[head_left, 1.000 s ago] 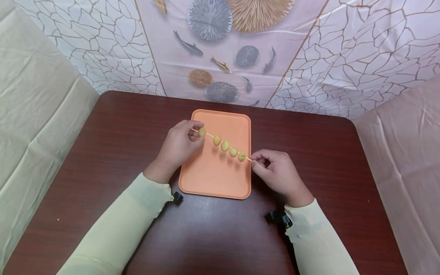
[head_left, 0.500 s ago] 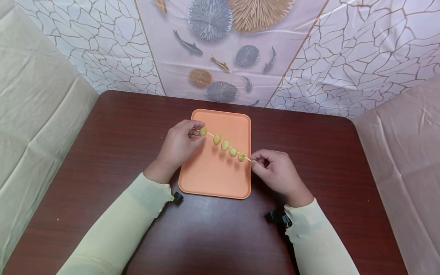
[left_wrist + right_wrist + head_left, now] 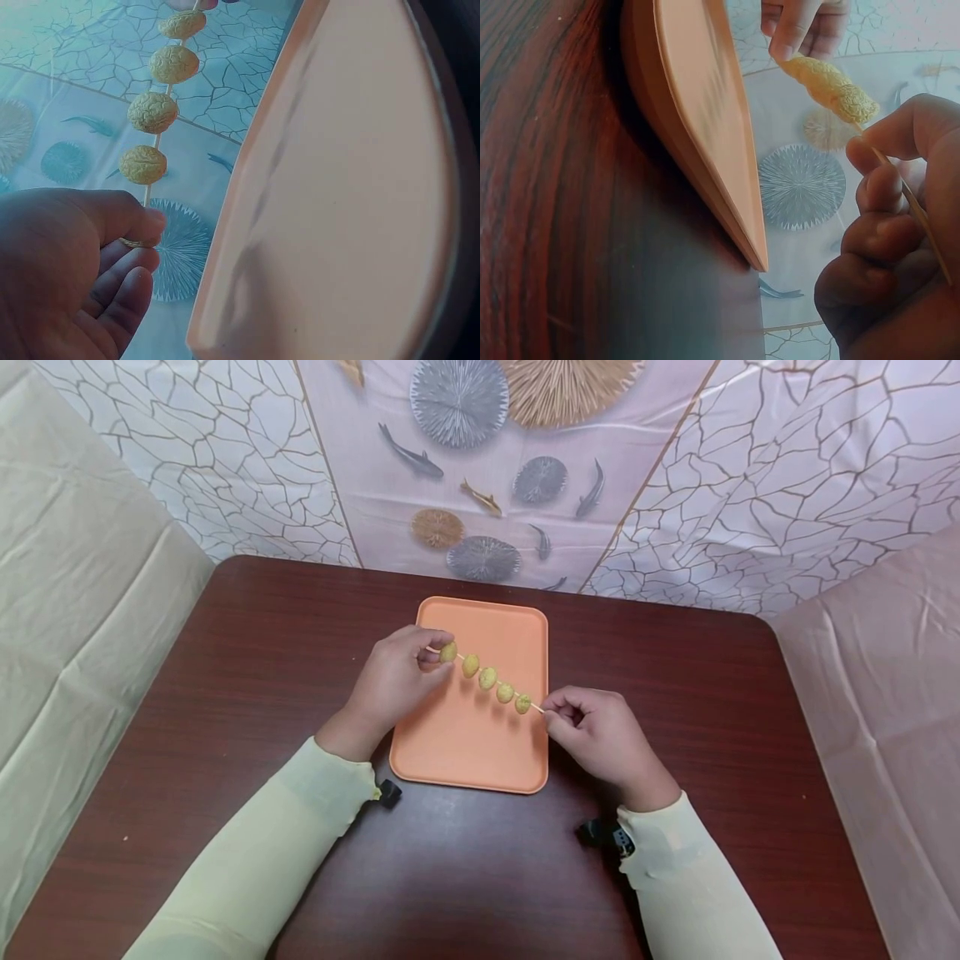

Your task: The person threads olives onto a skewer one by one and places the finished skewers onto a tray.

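A thin wooden skewer (image 3: 537, 707) slants over the orange tray (image 3: 467, 747), carrying several wrinkled yellow balls (image 3: 152, 112). My left hand (image 3: 387, 683) pinches the leftmost ball (image 3: 447, 652) between thumb and fingers; in the left wrist view the thumb mostly covers that ball. A short gap separates it from the other balls, which sit closer together. At the skewer's right end, my right hand (image 3: 603, 731) grips the stick between thumb and index finger. The right wrist view shows the stick's tail (image 3: 928, 229) running back across the palm.
The tray lies on a dark red-brown wooden table (image 3: 247, 693), near its back edge. Behind it hangs a patterned cloth (image 3: 480, 485) with fish and round motifs. Plain cloths stand at both sides. Black cameras (image 3: 389, 793) are strapped at the wrists.
The left hand has moved slightly to the right, sliding the leftmost ball along the skewer, so its gap to the others is smaller. The right hand has shifted slightly left.
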The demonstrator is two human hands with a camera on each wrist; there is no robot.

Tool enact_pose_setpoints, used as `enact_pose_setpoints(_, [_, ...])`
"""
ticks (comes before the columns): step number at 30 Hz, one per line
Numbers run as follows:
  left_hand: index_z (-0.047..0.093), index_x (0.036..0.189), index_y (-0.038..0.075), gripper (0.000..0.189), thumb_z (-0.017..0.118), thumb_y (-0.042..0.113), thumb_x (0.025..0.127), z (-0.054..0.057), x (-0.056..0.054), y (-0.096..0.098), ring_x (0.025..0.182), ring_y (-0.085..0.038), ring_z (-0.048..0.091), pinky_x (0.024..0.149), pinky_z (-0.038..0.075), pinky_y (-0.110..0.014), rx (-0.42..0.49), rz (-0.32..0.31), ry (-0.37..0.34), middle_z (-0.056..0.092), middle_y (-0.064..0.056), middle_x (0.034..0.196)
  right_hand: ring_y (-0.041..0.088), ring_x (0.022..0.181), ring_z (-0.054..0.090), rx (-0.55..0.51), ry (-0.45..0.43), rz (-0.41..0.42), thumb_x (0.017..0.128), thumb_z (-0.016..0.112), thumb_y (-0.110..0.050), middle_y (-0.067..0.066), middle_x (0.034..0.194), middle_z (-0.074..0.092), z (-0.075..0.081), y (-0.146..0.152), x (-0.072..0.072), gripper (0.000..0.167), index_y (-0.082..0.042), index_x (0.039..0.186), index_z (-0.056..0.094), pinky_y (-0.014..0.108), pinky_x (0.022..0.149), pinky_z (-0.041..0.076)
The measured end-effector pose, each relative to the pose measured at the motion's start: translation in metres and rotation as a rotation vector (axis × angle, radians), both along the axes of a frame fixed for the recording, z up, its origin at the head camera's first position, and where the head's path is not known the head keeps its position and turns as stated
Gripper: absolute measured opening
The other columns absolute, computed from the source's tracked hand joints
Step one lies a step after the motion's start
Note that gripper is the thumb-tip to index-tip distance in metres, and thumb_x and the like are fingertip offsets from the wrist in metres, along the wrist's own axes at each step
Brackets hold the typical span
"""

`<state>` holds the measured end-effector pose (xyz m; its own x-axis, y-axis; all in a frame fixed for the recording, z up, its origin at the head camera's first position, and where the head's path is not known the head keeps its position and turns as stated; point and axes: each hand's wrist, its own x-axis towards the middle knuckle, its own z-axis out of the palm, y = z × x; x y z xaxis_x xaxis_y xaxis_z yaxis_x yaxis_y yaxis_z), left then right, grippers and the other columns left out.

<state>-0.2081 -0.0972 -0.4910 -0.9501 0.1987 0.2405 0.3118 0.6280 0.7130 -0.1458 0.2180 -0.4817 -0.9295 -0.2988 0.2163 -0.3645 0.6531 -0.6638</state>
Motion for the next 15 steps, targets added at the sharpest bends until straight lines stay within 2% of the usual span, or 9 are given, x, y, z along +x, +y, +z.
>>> enact_pose_setpoints(15, [0.08, 0.129, 0.01, 0.034, 0.088, 0.009, 0.096, 0.0017, 0.0021, 0.0009, 0.103, -0.022, 0.08, 0.093, 0.068, -0.037, 0.013, -0.033, 0.01, 0.077, -0.008, 0.121, 0.01, 0.063, 0.051, 0.006, -0.004, 0.005, 0.1, 0.076, -0.01, -0.007, 0.073, 0.058, -0.0003, -0.0016, -0.0003, 0.009, -0.015, 0.096, 0.082, 0.024, 0.059, 0.042])
